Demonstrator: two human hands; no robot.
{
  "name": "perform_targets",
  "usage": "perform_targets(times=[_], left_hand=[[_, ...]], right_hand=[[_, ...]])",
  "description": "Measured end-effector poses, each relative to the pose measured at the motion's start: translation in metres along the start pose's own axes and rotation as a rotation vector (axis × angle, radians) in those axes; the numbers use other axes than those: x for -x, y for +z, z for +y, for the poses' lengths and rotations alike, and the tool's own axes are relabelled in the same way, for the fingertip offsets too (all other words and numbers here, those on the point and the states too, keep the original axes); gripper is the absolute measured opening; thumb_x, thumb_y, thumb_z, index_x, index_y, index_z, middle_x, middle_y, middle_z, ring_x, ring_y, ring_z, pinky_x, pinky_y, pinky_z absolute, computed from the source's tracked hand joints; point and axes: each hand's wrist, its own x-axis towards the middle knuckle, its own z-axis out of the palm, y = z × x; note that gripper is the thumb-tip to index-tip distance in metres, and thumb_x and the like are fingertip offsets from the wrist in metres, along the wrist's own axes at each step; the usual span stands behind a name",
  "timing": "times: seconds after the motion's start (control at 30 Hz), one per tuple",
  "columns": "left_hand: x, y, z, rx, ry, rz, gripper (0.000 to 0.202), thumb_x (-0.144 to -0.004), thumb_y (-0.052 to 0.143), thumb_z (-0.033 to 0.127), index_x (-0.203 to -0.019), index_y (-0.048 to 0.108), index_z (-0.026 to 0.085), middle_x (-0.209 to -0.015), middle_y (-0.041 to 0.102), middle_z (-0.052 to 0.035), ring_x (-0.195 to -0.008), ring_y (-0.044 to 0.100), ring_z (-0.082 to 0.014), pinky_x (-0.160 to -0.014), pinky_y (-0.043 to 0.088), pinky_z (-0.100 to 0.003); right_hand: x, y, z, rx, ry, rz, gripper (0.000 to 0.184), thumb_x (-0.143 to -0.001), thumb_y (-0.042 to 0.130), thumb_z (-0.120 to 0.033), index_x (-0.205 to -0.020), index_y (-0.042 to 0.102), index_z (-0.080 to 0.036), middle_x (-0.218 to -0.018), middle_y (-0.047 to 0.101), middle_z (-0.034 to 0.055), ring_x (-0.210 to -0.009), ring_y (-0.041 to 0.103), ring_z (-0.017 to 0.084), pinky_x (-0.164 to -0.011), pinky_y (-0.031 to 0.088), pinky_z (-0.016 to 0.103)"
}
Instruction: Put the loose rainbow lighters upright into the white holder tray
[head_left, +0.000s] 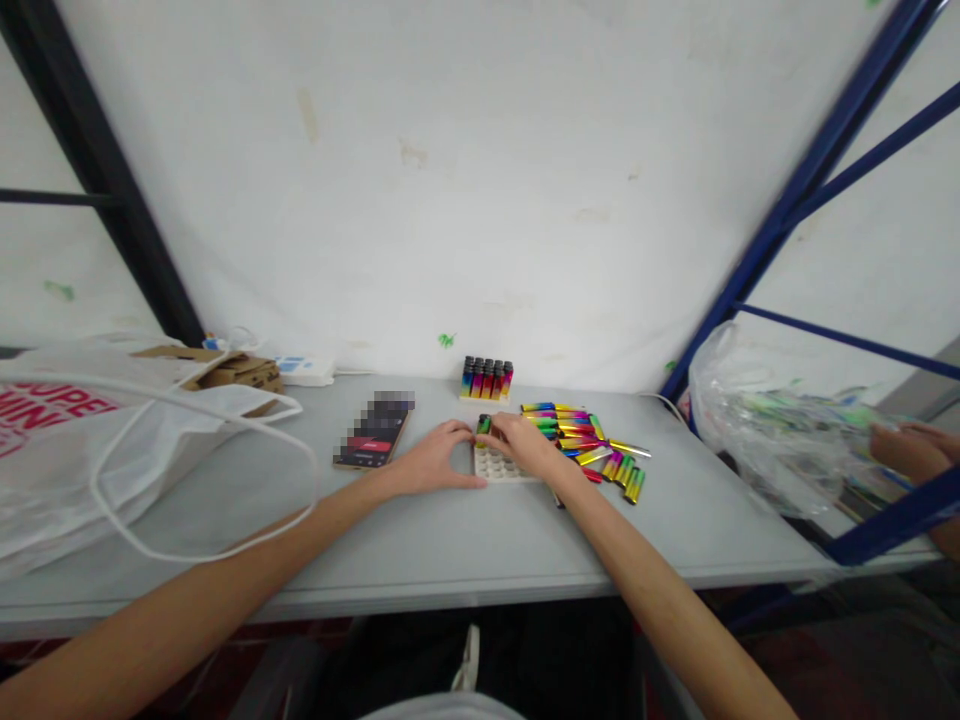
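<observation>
A white tray with a grid of holes (496,468) lies on the grey table (450,540). My left hand (431,458) rests against the tray's left edge, fingers curled on it. My right hand (523,440) is over the tray's far side and pinches a rainbow-coloured lighter (484,425) standing at the tray's far left corner. Just right of that hand lies a loose pile of several rainbow lighters (585,445). Behind the tray stands a small holder filled with several upright lighters (487,380).
A phone (373,432) lies left of the tray. A white plastic bag (90,450) and cardboard (225,368) fill the table's left. A clear bag (765,430) sits at right by a blue frame (885,515), where another person's hand (911,450) shows.
</observation>
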Motion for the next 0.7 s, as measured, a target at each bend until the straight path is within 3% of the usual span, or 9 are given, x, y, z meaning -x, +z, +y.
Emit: perform_targets(times=[0.2,0.33,0.43,0.57,0.7], left_hand=[[0.000,-0.002,0.002,-0.037,0.002,-0.010,0.071,-0.080,0.081,0.072,-0.128,0.070,0.021,-0.141,0.066,-0.0120,-0.133,0.063,-0.0344,-0.121,0.047,-0.044],[0.001,-0.005,0.006,-0.072,0.016,-0.040,0.070,-0.084,0.078,0.072,-0.131,0.069,0.020,-0.143,0.066,-0.0136,-0.135,0.063,-0.0345,-0.122,0.046,-0.043],[0.002,-0.006,0.007,-0.089,0.024,-0.055,0.071,-0.086,0.075,0.072,-0.133,0.067,0.019,-0.145,0.066,-0.0147,-0.137,0.062,-0.0348,-0.123,0.045,-0.043],[0.002,-0.006,0.007,-0.093,0.035,-0.063,0.072,-0.088,0.073,0.073,-0.136,0.066,0.020,-0.147,0.065,-0.0139,-0.138,0.061,-0.0342,-0.123,0.045,-0.041],[0.002,-0.005,0.006,-0.095,0.037,-0.057,0.072,-0.088,0.072,0.074,-0.137,0.065,0.021,-0.147,0.065,-0.0135,-0.138,0.062,-0.0339,-0.123,0.045,-0.042]], right_hand=[[0.009,-0.019,0.009,-0.087,-0.025,0.045,0.034,-0.111,0.058,-0.044,-0.097,0.071,-0.017,-0.091,0.071,0.0068,-0.085,0.065,0.021,-0.082,0.048,0.031],[0.025,-0.041,0.044,-0.019,0.141,0.174,0.032,-0.113,0.050,-0.037,-0.108,0.076,-0.018,-0.105,0.075,0.0118,-0.101,0.068,0.024,-0.096,0.052,0.037],[0.036,-0.046,0.077,0.087,0.245,0.185,0.034,-0.111,0.049,-0.030,-0.128,0.074,-0.016,-0.127,0.074,0.0181,-0.121,0.067,0.029,-0.112,0.049,0.044],[0.038,-0.040,0.105,0.161,0.288,0.097,0.046,-0.109,0.042,-0.026,-0.146,0.066,-0.012,-0.152,0.065,0.0205,-0.143,0.058,0.031,-0.124,0.042,0.049],[0.026,-0.034,0.107,0.179,0.342,-0.061,0.045,-0.110,0.042,-0.023,-0.145,0.068,-0.015,-0.148,0.069,0.0179,-0.135,0.066,0.029,-0.120,0.045,0.044]])
